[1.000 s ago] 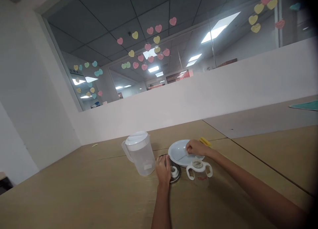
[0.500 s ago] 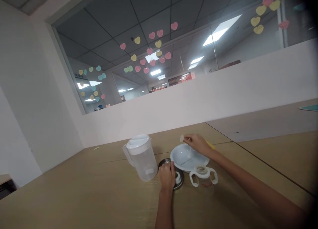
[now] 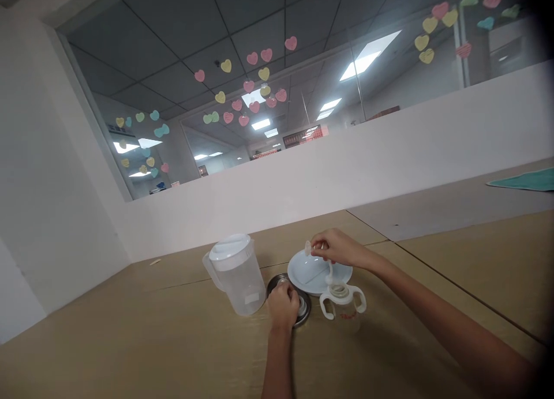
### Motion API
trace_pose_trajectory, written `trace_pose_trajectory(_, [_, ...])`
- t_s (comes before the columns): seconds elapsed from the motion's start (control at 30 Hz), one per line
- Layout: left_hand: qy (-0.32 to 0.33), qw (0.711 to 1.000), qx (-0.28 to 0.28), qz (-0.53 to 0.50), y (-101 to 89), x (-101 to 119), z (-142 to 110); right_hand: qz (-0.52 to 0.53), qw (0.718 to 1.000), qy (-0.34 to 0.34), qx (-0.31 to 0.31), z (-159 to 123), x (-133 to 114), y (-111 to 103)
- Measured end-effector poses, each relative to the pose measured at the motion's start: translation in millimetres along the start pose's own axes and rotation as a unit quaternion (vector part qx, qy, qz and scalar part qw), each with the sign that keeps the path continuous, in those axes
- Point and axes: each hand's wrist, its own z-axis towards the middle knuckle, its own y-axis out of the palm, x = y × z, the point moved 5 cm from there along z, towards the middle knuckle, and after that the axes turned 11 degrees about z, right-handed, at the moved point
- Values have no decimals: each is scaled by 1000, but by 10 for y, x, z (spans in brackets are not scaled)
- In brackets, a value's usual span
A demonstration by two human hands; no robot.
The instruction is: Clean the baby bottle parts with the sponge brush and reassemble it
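My right hand (image 3: 336, 247) is pinched above the white bowl (image 3: 298, 269), with a small translucent piece (image 3: 307, 248) at its fingertips. A thin white stem (image 3: 329, 271) hangs below that hand, near the mouth of a clear baby bottle (image 3: 346, 315) with two white handles. I cannot tell whether piece and stem are one thing. My left hand (image 3: 282, 307) has curled fingers over a round metal dish (image 3: 306, 315). A white ring-shaped part (image 3: 302, 305) lies in the dish, partly covered by the hand. What the left fingers hold is hidden.
A translucent pitcher (image 3: 242, 283) with a white lid stands left of the dish. At the back left lies a small pale scrap (image 3: 154, 262). A teal flat item (image 3: 526, 180) rests at the far right, by the low wall (image 3: 303, 180) under the window.
My right hand has come down toward the bottle, and the stem now hangs near its mouth. My left hand's fingers have curled further in over the dish. The camera view has shifted right.
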Motion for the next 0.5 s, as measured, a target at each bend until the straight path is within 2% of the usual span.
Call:
trace_pose_trajectory(0.27, [-10,999,-3,53,57,23,0,-27,999,4,-20,-97,-156,-26])
trace_pose_trajectory(0.37, [-35,998,30,50,23,-15,8,-62,998,1,-30,-139,-229,-44])
trace_pose_trajectory(0.5, [-100,990,94,31,-69,-102,-11,-99,994,0,-41,-168,-258,-59])
